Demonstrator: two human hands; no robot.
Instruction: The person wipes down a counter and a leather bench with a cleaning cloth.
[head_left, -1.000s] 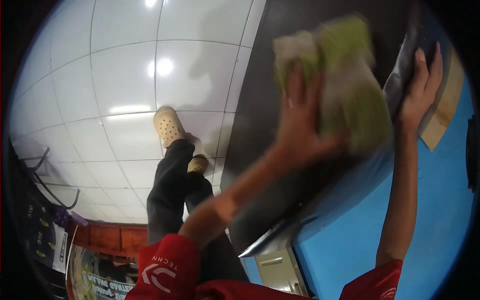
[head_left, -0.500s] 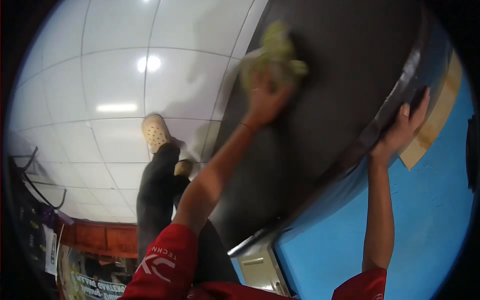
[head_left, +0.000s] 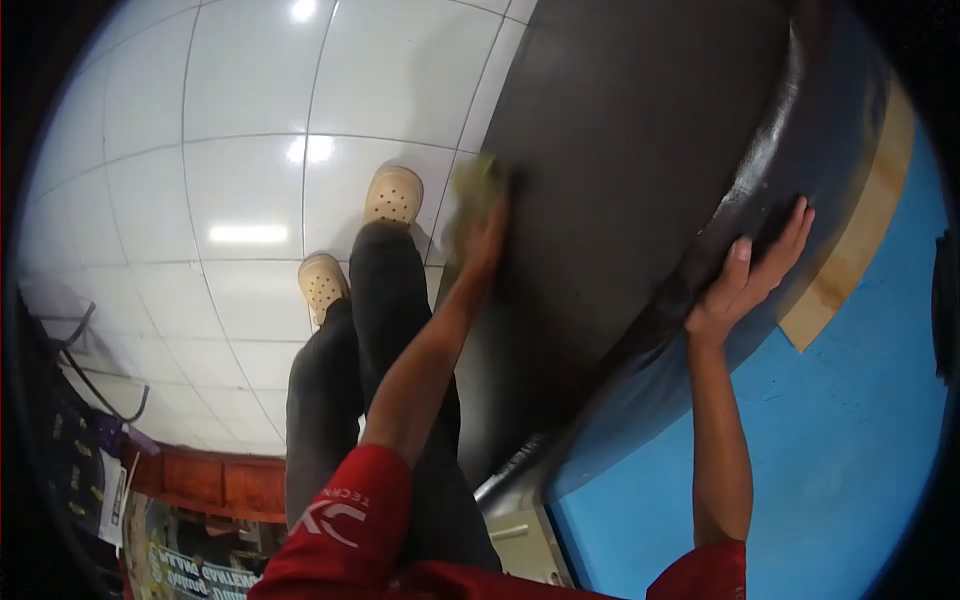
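A yellow-green cloth (head_left: 468, 200), smeared by motion, lies under my left hand (head_left: 487, 238) near the left edge of a broad dark brown surface (head_left: 610, 190). My left fingers are bunched on the cloth and partly blurred. On the right, my right hand (head_left: 745, 280) rests flat against the dark side just beyond the surface's glossy, wrinkled ridge (head_left: 755, 165). Its thumb is spread from the fingers, and nothing is held in it.
White floor tiles (head_left: 240, 190) spread at left, where my feet stand in beige clogs (head_left: 393, 195). A blue wall (head_left: 840, 430) is at right, beside a tan strip (head_left: 850, 240). Black metal legs (head_left: 95, 375) and a printed banner (head_left: 190, 560) show at lower left.
My left hand and the cloth have swept down and left, towards the surface's left edge. The right hand has slid slightly down and left. One foot has stepped forward.
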